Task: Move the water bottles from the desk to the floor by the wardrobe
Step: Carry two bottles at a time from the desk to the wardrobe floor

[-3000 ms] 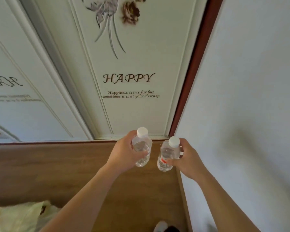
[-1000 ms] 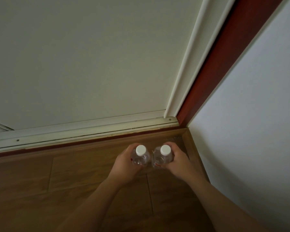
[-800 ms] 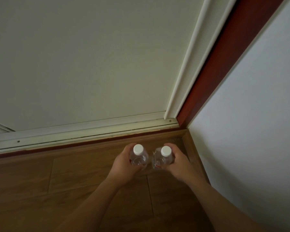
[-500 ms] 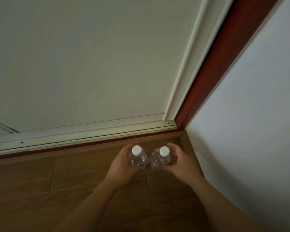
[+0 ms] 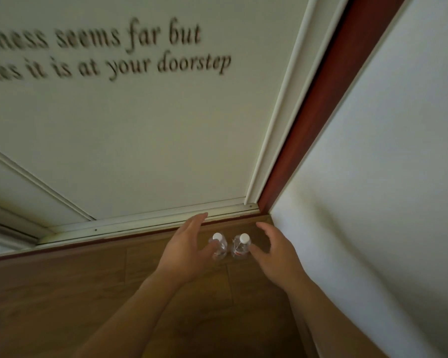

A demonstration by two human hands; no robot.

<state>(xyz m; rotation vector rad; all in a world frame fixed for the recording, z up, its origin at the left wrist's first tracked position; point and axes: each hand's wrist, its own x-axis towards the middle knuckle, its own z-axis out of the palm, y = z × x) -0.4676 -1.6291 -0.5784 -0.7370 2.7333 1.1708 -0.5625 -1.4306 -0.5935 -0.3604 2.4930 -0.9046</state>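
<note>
Two clear water bottles with white caps stand upright side by side on the wooden floor [image 5: 88,293], in the corner by the wardrobe. The left bottle [image 5: 219,245] is beside my left hand [image 5: 185,248], whose fingers are spread and whose thumb partly covers its lower part. The right bottle [image 5: 241,245], with a red mark on its label, stands just left of my right hand [image 5: 273,250], which is open with curled fingers. Neither hand grips a bottle.
The cream wardrobe door [image 5: 140,138] with dark lettering rises straight ahead, its bottom rail [image 5: 145,220] at floor level. A red-brown wardrobe frame [image 5: 313,120] meets the white wall [image 5: 386,177] on the right, closing off the corner.
Both hands have let go of the bottles and opened, drawing slightly back. The bottles now stand on the floor. The view has risen, so the door's lettering shows again.
</note>
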